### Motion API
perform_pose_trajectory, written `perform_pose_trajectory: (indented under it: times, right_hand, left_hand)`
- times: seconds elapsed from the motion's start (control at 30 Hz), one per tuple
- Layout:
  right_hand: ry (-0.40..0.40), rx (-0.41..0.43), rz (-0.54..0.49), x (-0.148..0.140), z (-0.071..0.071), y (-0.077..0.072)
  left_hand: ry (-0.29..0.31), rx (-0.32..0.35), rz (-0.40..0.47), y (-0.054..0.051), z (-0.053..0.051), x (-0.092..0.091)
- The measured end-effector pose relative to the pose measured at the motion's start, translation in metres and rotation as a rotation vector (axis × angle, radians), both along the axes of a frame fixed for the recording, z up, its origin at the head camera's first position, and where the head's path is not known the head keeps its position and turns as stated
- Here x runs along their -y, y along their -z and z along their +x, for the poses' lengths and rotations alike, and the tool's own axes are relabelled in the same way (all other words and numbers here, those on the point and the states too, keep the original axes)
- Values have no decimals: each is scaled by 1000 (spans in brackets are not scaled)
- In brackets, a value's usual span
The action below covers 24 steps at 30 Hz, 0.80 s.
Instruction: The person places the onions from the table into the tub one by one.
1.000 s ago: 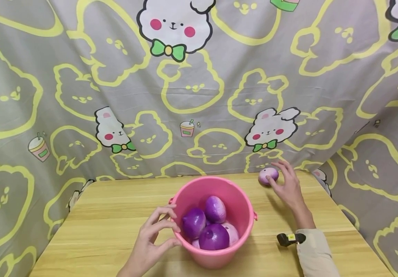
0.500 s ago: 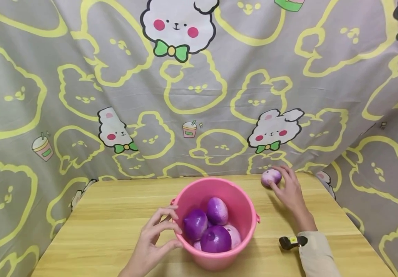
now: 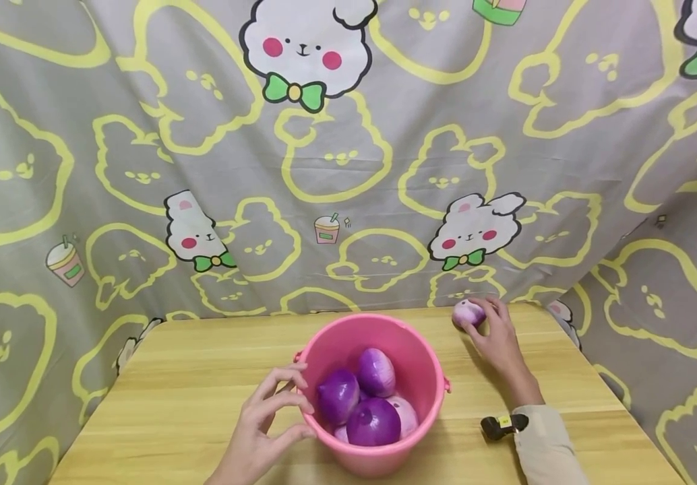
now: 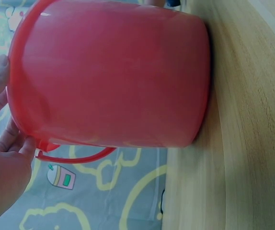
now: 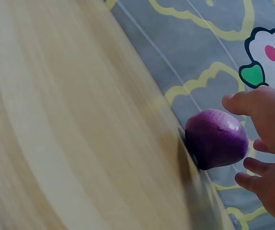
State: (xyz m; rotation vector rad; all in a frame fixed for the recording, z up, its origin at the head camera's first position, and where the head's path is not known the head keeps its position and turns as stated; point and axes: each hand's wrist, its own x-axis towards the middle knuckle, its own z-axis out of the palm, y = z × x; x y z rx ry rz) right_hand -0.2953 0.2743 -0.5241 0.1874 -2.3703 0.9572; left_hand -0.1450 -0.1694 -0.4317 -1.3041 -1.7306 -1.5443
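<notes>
A pink bucket stands on the table, holding several purple onions, some deep purple and some pale. My left hand is at the bucket's left side, its relaxed, bent fingers and thumb touching the rim. In the left wrist view, the fingers lie near the handle's lug. At the table's back right lies another onion, white and purple. My right hand reaches around it. In the right wrist view, this onion sits between the spread thumb and fingers, with a gap visible on either side.
The wooden table ends at a grey curtain printed with yellow cartoon outlines. On the bucket's side hangs its handle. A black strap device is on the right wrist, by a beige sleeve.
My right fingers have come down closer around the lone onion. The left hand stays at the bucket's rim, and the bucket has not moved. The head view shifts slightly.
</notes>
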Motion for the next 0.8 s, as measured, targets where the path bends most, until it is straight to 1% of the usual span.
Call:
perform_pose_trajectory:
  times: [0.13, 0.3, 0.47, 0.6, 0.8]
  right_hand:
    - [2, 18, 14, 2, -2, 6]
    - [1, 36, 11, 3, -3, 9]
    - [3, 52, 2, 4, -4, 10]
    - [-7, 54, -10, 6, -7, 12]
    - [9, 69, -7, 5, -9, 16]
  left_hand:
    - [3, 6, 5, -1, 2, 0]
    - [2, 25, 1, 6, -1, 2]
    - [24, 36, 12, 12, -3, 4]
    - [30, 34, 17, 13, -4, 4]
    - [28, 47, 11, 14, -4, 5]
